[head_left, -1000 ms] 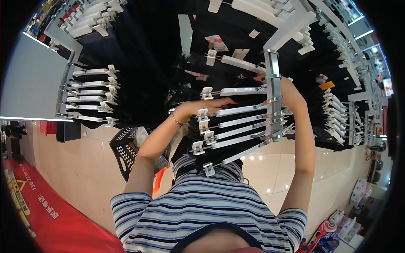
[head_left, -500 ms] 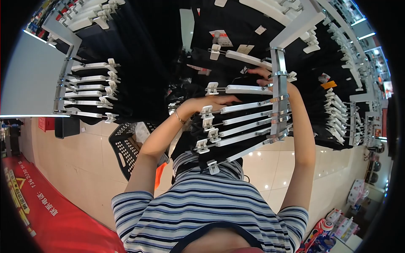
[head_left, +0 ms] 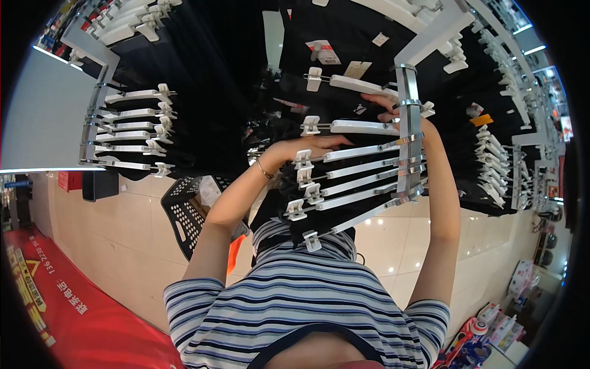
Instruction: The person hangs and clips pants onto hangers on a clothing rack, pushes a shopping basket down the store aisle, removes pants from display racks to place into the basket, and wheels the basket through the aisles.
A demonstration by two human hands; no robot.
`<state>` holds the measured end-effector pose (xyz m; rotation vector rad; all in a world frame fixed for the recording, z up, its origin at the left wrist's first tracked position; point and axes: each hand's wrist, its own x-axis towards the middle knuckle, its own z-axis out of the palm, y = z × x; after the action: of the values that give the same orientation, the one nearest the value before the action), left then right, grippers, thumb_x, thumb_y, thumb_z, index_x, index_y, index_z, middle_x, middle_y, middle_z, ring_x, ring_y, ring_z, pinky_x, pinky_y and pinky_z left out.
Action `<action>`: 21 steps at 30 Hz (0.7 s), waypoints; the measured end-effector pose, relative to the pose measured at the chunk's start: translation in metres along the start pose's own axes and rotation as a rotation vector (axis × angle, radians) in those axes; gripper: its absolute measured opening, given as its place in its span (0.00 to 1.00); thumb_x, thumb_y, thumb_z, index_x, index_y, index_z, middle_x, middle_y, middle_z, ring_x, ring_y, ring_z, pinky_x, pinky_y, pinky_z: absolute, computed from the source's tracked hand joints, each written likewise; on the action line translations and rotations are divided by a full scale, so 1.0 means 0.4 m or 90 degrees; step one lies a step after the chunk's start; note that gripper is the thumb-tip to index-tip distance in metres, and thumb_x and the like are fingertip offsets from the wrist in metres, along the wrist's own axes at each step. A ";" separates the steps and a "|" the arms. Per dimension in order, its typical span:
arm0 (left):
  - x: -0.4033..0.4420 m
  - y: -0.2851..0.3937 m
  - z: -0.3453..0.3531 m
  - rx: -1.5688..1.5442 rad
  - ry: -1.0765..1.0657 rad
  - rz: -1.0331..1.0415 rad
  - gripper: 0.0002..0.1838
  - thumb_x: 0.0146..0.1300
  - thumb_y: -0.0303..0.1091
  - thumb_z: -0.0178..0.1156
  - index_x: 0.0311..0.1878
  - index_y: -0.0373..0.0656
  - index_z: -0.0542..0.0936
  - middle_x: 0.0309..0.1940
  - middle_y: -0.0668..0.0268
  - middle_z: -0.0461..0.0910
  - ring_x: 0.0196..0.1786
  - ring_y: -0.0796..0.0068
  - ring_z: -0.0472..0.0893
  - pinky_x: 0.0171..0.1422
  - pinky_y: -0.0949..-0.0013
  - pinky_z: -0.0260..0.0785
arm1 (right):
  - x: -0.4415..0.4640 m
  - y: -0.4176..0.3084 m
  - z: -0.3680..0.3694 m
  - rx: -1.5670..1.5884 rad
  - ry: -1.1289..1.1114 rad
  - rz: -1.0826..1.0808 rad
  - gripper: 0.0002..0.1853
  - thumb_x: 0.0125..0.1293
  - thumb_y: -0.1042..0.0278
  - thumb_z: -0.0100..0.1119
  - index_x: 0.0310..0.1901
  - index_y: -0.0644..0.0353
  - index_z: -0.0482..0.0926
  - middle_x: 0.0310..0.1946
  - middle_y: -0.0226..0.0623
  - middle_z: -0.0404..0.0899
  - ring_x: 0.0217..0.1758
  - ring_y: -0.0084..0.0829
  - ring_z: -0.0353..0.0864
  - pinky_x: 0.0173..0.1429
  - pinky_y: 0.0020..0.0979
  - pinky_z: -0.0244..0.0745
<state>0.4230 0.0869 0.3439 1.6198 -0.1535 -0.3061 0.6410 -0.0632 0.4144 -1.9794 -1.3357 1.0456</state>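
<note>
Black garments (head_left: 301,111) hang from white clip hangers along a metal rail arm (head_left: 408,123) in front of me. My left hand (head_left: 307,149) reaches in from the left between two hangers, its fingers stretched out over the black cloth. Just behind it is a white hanger (head_left: 364,128) with a clip at its left end. My right hand (head_left: 393,111) is partly hidden behind the rail arm; its visible fingers are apart, close under the right part of another white hanger (head_left: 362,85). Several hangers (head_left: 359,174) stand nearer to my body.
More black garments on white hangers hang from a rack at the left (head_left: 132,126) and one at the right (head_left: 491,166). A black perforated basket (head_left: 187,221) stands on the tiled floor by my left side. Paper tags (head_left: 324,52) hang among the clothes. A red banner (head_left: 80,301) lies lower left.
My right hand's fingers have shifted slightly up and to the right, toward the hanger above them. My left hand stays nearly in place. The view has moved a little.
</note>
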 end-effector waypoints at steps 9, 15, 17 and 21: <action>-0.001 0.006 0.000 0.004 0.000 0.005 0.26 0.66 0.48 0.49 0.63 0.46 0.65 0.54 0.58 0.73 0.56 0.68 0.73 0.60 0.69 0.64 | -0.005 -0.014 0.007 0.049 0.035 -0.079 0.19 0.59 0.75 0.55 0.53 0.55 0.74 0.51 0.36 0.74 0.56 0.32 0.72 0.62 0.33 0.67; -0.001 0.000 0.001 -0.024 0.008 -0.001 0.24 0.65 0.43 0.49 0.62 0.43 0.66 0.53 0.56 0.74 0.56 0.68 0.73 0.61 0.69 0.63 | 0.007 0.055 0.023 0.098 0.203 0.052 0.08 0.60 0.66 0.61 0.38 0.60 0.81 0.36 0.35 0.80 0.39 0.28 0.78 0.46 0.29 0.74; -0.001 -0.001 0.001 -0.016 0.006 0.010 0.24 0.65 0.42 0.49 0.62 0.43 0.66 0.52 0.56 0.74 0.56 0.67 0.73 0.61 0.69 0.63 | 0.006 0.047 0.030 0.048 0.260 0.081 0.09 0.59 0.64 0.63 0.36 0.60 0.81 0.32 0.34 0.81 0.36 0.28 0.78 0.43 0.29 0.74; 0.008 -0.015 -0.004 -0.010 -0.012 0.007 0.25 0.67 0.42 0.49 0.64 0.43 0.64 0.55 0.59 0.72 0.57 0.70 0.72 0.61 0.70 0.63 | 0.007 0.056 0.022 -0.060 0.247 0.093 0.16 0.58 0.62 0.63 0.44 0.61 0.74 0.36 0.35 0.76 0.43 0.29 0.80 0.42 0.28 0.77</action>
<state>0.4259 0.0879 0.3375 1.6004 -0.1735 -0.3130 0.6459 -0.0687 0.3914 -2.2360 -1.0589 0.6228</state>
